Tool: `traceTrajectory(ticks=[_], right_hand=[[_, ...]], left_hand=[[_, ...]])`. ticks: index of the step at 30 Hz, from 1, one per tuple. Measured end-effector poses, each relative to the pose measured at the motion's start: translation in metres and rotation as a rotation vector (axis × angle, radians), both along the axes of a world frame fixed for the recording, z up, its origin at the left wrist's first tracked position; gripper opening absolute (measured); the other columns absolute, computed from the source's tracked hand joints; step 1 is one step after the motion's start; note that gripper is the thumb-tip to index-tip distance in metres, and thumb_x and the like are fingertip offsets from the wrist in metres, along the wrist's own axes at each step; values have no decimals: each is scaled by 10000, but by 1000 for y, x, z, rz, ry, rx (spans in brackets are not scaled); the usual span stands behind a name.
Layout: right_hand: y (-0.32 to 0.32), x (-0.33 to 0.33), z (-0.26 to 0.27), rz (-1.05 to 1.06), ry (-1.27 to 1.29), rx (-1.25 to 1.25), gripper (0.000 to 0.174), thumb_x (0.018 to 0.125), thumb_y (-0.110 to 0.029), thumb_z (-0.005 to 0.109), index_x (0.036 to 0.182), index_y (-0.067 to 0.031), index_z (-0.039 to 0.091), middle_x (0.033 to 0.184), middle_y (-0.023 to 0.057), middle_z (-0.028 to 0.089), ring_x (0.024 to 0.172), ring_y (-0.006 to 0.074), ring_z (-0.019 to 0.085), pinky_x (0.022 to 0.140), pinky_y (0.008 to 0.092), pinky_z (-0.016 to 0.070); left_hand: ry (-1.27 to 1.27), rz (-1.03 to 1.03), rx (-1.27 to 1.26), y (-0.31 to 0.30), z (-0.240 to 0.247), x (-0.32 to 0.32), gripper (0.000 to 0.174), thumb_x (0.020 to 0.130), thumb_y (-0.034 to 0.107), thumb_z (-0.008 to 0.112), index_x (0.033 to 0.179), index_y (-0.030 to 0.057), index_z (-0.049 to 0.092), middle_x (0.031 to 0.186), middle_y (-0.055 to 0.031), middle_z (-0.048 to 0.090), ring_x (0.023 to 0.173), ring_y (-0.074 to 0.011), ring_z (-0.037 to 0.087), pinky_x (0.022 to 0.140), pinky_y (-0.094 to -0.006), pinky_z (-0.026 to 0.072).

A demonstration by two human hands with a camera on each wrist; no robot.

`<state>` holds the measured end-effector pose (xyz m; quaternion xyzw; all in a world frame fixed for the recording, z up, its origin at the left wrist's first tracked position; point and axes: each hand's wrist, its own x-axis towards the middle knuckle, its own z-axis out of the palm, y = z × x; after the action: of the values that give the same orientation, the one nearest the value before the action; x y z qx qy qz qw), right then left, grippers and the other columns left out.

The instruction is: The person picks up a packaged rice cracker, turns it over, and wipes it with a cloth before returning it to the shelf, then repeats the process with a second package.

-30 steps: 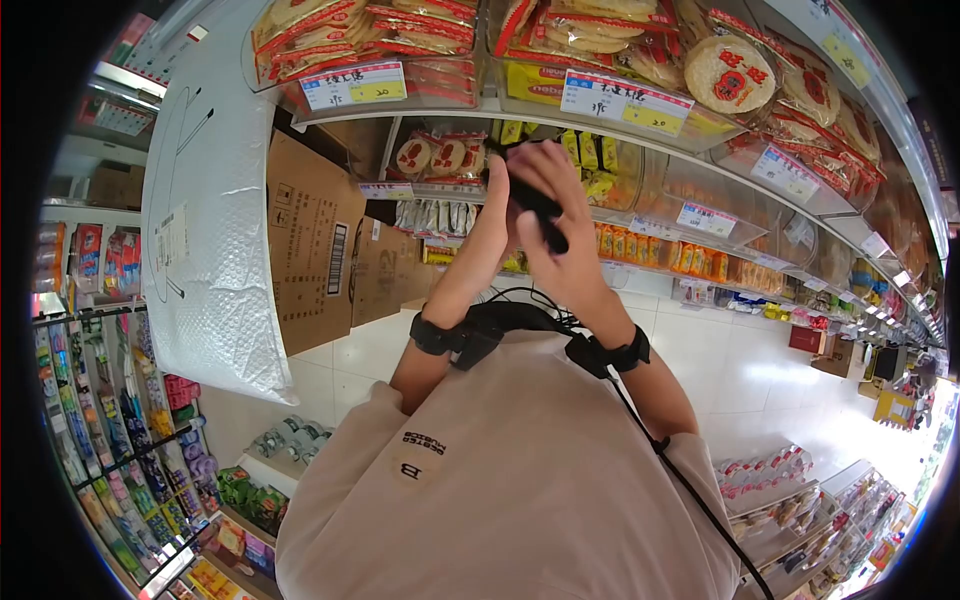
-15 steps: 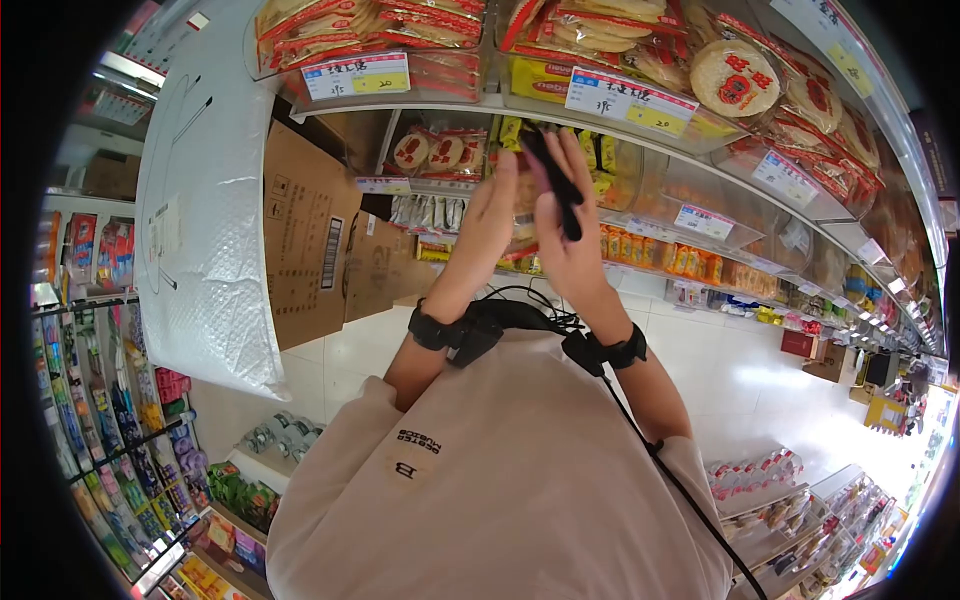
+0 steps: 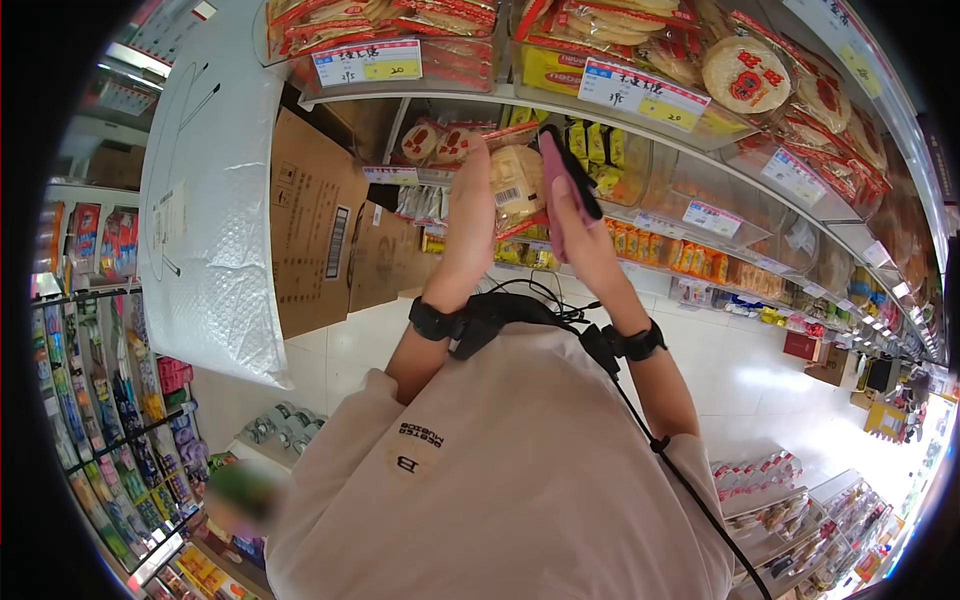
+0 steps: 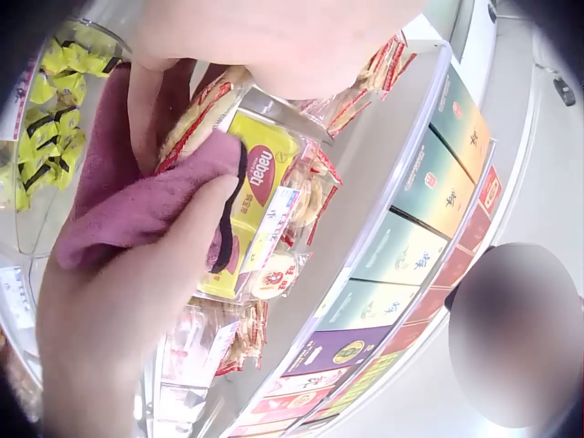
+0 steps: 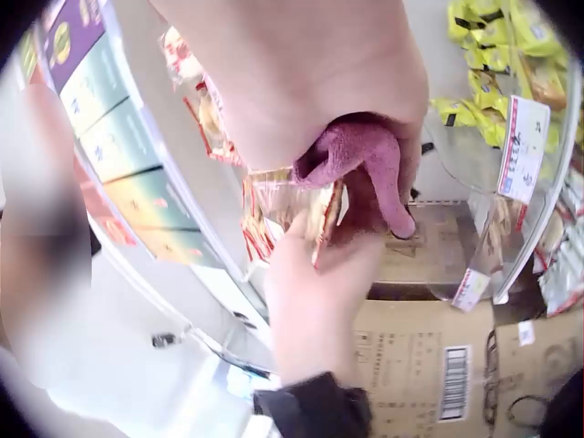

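In the head view my left hand (image 3: 468,220) grips a clear packet of round rice crackers (image 3: 516,180) with red edging, its barcode side facing up. Beside it, my right hand (image 3: 588,240) holds a folded cloth (image 3: 556,190), pink-purple on one face and black along its edge. The right wrist view shows the cloth (image 5: 374,160) bunched inside the right hand, close to the packet (image 5: 319,219) in the left. From the left wrist, the right thumb presses on the cloth (image 4: 151,196) right by the packet (image 4: 196,123).
Shelf bins ahead hold more rice crackers (image 3: 745,75) and yellow-wrapped snacks (image 3: 595,145), with price tags (image 3: 645,95) along the edge. Brown cartons (image 3: 310,220) and a silvery padded sheet (image 3: 215,250) stand at the left. Tiled floor (image 3: 700,350) lies behind the shelf.
The blurred hands were close together with the cloth between them. Now they stand slightly apart, the cracker packet shows in the left hand, and the cloth's pink face shows at the right.
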<state>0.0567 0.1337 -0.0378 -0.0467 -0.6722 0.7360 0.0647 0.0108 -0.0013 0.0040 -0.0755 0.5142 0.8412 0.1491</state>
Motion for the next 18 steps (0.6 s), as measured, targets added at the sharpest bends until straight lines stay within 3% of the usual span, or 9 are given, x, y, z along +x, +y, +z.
traceTrajectory(ticks=[2, 3, 5, 7, 10, 12, 14, 18], right_hand=[[1, 3, 8, 59, -140, -164, 413, 1028, -343, 539, 1368, -108, 550, 757, -18, 545, 559, 69, 451, 502, 232, 348], [1, 4, 12, 80, -213, -243, 405, 1030, -358, 540, 1354, -116, 561, 644, -68, 502, 431, 40, 375, 413, 225, 290], [6, 7, 22, 148, -118, -104, 406, 1027, -348, 548, 1349, -102, 562, 677, -62, 531, 455, 39, 410, 421, 226, 312], [2, 4, 9, 81, 25, -24, 413, 1020, -330, 566, 1357, -91, 556, 676, -70, 529, 482, 22, 418, 441, 215, 319], [2, 7, 7, 48, 5, -12, 436, 1009, -293, 596, 1369, -54, 541, 801, -47, 599, 650, 19, 512, 570, 203, 402], [3, 8, 13, 49, -18, -51, 454, 1005, -262, 605, 1381, -23, 521, 1034, 2, 609, 904, 57, 535, 780, 229, 415], [0, 8, 18, 48, 24, -103, 471, 1006, -228, 604, 1399, 9, 495, 1374, 72, 559, 1259, 129, 492, 1084, 289, 361], [-2, 8, 20, 2, -23, -190, 478, 997, -238, 619, 1385, 16, 503, 1349, 63, 568, 1220, 112, 507, 1050, 278, 388]], left_hand=[[122, 6, -129, 1, 5, 3, 588, 1056, 508, 353, 1131, -9, 625, 973, -88, 695, 820, -140, 695, 737, -266, 560], [98, 2, -112, 0, 7, 4, 555, 1049, 497, 387, 1158, 4, 617, 1015, -84, 688, 863, -143, 689, 764, -274, 555], [50, -6, -75, -3, 13, 6, 502, 1034, 476, 455, 1213, 30, 601, 1098, -77, 673, 949, -150, 678, 819, -290, 545], [-6, 13, -16, -5, 6, 3, 482, 1034, 460, 463, 1218, 37, 602, 1105, -74, 675, 956, -153, 681, 826, -292, 545], [-31, 31, 19, -7, -8, -2, 458, 1034, 441, 474, 1226, 46, 602, 1123, -73, 677, 971, -159, 683, 838, -300, 547], [-39, 27, 53, -8, -12, -4, 452, 1031, 439, 483, 1229, 50, 602, 1134, -75, 678, 981, -166, 684, 848, -310, 547], [-63, 6, 115, -8, -13, -5, 454, 1027, 444, 492, 1230, 53, 602, 1143, -79, 678, 990, -174, 685, 861, -322, 548], [-116, -20, 191, -5, -5, -3, 474, 1017, 461, 505, 1241, 54, 597, 1156, -85, 679, 1009, -193, 683, 881, -345, 545]])
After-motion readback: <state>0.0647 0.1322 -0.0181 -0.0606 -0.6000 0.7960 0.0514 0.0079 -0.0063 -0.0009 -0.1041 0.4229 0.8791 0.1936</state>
